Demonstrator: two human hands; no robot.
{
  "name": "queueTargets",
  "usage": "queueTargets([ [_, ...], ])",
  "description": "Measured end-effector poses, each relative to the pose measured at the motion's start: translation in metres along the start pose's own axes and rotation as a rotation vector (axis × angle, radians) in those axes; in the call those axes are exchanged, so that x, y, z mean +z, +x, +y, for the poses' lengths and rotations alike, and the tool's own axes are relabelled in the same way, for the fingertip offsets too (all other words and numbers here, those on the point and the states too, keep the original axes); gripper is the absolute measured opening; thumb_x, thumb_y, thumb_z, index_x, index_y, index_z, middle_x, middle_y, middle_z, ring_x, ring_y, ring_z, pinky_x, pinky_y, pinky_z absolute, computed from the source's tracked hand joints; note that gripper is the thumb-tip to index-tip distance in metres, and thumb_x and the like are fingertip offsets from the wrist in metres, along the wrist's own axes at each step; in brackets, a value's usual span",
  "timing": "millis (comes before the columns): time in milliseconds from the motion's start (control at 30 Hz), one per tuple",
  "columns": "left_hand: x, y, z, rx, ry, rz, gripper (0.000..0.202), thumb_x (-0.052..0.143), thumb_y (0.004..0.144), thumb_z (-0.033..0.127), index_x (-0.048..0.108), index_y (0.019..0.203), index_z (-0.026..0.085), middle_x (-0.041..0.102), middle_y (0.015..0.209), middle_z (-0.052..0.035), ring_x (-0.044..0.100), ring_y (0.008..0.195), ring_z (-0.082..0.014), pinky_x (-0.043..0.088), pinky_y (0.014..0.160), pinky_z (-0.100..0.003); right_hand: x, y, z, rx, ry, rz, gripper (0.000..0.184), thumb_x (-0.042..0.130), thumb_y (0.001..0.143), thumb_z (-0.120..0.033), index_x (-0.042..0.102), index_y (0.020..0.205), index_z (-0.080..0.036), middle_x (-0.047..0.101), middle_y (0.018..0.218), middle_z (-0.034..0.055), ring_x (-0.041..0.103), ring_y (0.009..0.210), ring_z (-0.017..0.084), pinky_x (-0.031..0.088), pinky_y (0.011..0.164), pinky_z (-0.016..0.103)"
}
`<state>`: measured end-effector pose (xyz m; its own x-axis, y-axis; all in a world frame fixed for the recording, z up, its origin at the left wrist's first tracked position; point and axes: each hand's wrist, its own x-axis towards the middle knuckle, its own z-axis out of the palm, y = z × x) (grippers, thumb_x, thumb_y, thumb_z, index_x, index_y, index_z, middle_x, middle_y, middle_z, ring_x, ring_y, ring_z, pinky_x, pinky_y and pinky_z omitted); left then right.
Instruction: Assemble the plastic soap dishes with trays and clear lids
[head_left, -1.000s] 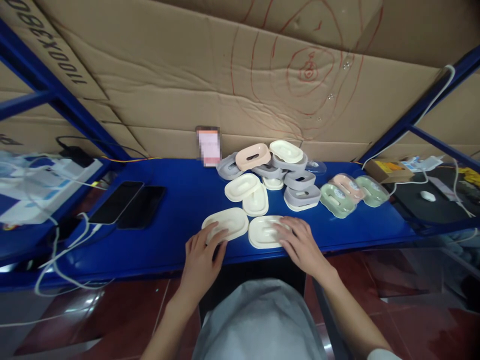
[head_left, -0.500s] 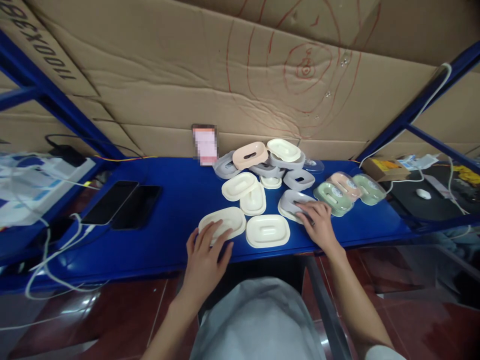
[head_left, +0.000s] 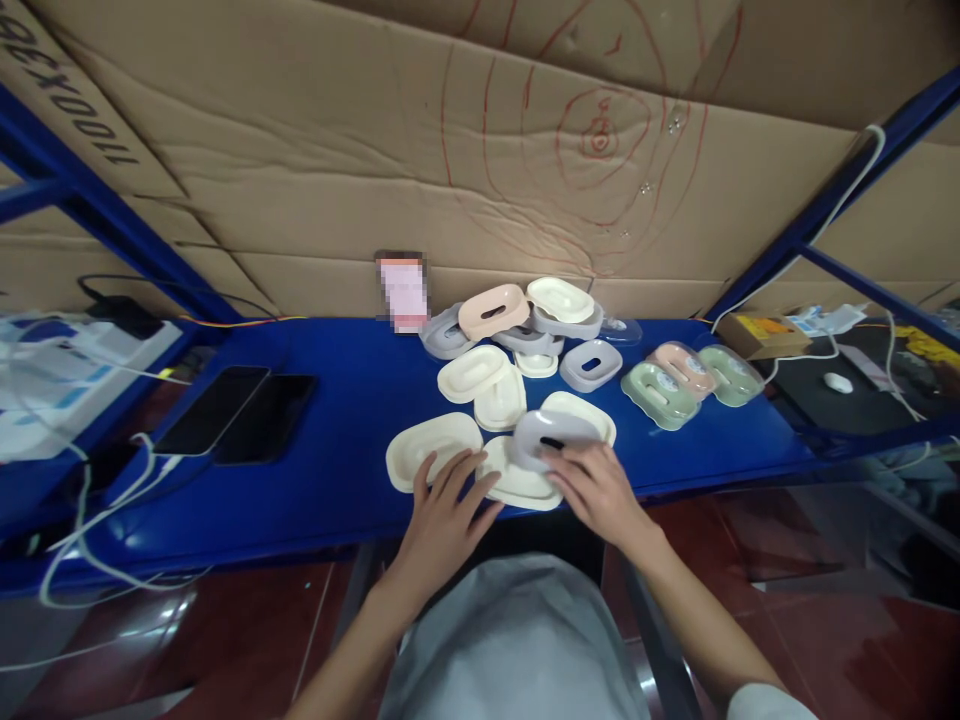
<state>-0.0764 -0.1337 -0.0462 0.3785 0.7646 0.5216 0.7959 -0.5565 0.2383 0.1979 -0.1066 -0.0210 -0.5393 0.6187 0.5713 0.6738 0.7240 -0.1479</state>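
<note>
Where brown cardboard [head_left: 315, 150] with red rings drawn on it closes off the back, a blue table [head_left: 352, 390] stretches across the view, and near its front edge lies the landmark for everything else, the front cream dish [head_left: 517, 487]. Beyond that dish is a loose pile of oval parts [head_left: 521, 338] in grey, cream and peach. Beyond it to the right sits a cluster of three clear-covered packs [head_left: 661, 395], two green and one peach.

Both of the person's bare hands are close to the dish. The left hand [head_left: 450, 500] is at its left side, fingers loosely spread and grasping nothing, between it and a second cream dish [head_left: 416, 450] further left. The right hand [head_left: 600, 490], on its right, pinches the near side of a grey cover [head_left: 529, 435]. This smaller oval is held over the far part of the front cream dish; whether the two touch cannot be told. Its dark slot [head_left: 553, 441] shows beside the fingers.

The step in hand looks like bringing the cover over the dish. The next move seems to call for matching its oval outline to the dish's, with the left hand steadying.
</note>
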Motion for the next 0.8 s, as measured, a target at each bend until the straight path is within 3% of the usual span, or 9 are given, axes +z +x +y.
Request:
queueTargets([
  [100,0.000,-0.003,-0.005,0.008,0.016,0.023,0.048,0.067,0.102,0.032,0.058,0.148,0.024,0.061,0.152,-0.0170,0.057,0.143,-0.0329,0.031,0.127,-0.060,0.010,0.005,-0.030,-0.028,0.036,-0.123,0.043,0.054,0.110,-0.024,0.058,0.152,-0.027,0.074,0.131,0.0117,0.069,0.112,0.026,0.055,0.093,0.043],
  [200,-0.001,-0.001,-0.007,0.058,0.016,-0.030,0.047,0.063,0.105,0.030,0.056,0.151,0.027,0.056,0.160,-0.0139,0.051,0.150,-0.0318,0.027,0.129,-0.058,0.020,0.009,-0.043,-0.045,0.048,-0.220,0.045,0.052,0.110,-0.021,0.054,0.155,-0.026,0.071,0.142,0.0104,0.065,0.128,0.027,0.053,0.104,0.047],
  [367,-0.003,0.003,-0.009,0.065,-0.034,-0.038,0.034,0.062,0.106,0.030,0.065,0.139,0.026,0.069,0.147,-0.0069,0.058,0.142,-0.0283,0.021,0.132,-0.055,0.027,0.006,-0.038,-0.126,0.044,-0.238,0.052,0.048,0.107,-0.008,0.052,0.157,-0.020,0.068,0.147,0.0092,0.061,0.136,0.024,0.049,0.115,0.045],
  [500,-0.001,0.003,-0.010,0.074,-0.036,-0.013,0.026,0.064,0.105,0.028,0.071,0.129,0.026,0.072,0.143,-0.0051,0.061,0.139,-0.0278,0.025,0.130,-0.053,0.017,0.012,-0.022,-0.192,0.100,-0.230,0.050,0.046,0.109,-0.012,0.052,0.158,-0.021,0.068,0.148,0.0074,0.061,0.138,0.022,0.048,0.119,0.044],
  [600,-0.001,0.003,-0.011,0.061,-0.038,-0.027,0.024,0.064,0.105,0.029,0.072,0.127,0.027,0.072,0.142,-0.0043,0.060,0.139,-0.0284,0.026,0.129,-0.054,-0.006,0.037,0.025,-0.086,0.098,-0.180,0.045,0.047,0.110,-0.023,0.056,0.154,-0.028,0.065,0.152,0.0052,0.057,0.144,0.024,0.045,0.121,0.050],
  [667,-0.001,0.003,-0.011,0.055,-0.038,-0.042,0.025,0.064,0.105,0.029,0.072,0.128,0.027,0.071,0.143,-0.0043,0.060,0.139,-0.0285,0.027,0.128,-0.054,-0.025,0.065,0.079,0.166,-0.032,-0.117,0.044,0.042,0.110,-0.021,0.062,0.148,-0.028,0.064,0.152,0.0070,0.056,0.145,0.028,0.044,0.121,0.053],
  [733,-0.002,0.003,-0.011,0.053,-0.037,-0.048,0.025,0.063,0.105,0.030,0.072,0.129,0.027,0.071,0.144,-0.0049,0.060,0.139,-0.0286,0.030,0.127,-0.054,-0.042,0.094,0.138,0.457,-0.212,-0.197,0.044,0.037,0.110,-0.021,0.062,0.147,-0.024,0.062,0.153,0.0098,0.054,0.146,0.029,0.041,0.122,0.052],
  [800,-0.002,0.003,-0.011,0.050,-0.036,-0.045,0.025,0.063,0.105,0.030,0.072,0.128,0.027,0.071,0.144,-0.0056,0.060,0.138,-0.0286,0.032,0.126,-0.053,-0.051,0.118,0.191,0.554,-0.255,-0.264,0.040,0.046,0.109,-0.023,0.062,0.144,-0.014,0.064,0.148,0.0189,0.058,0.139,0.036,0.044,0.118,0.059],
])
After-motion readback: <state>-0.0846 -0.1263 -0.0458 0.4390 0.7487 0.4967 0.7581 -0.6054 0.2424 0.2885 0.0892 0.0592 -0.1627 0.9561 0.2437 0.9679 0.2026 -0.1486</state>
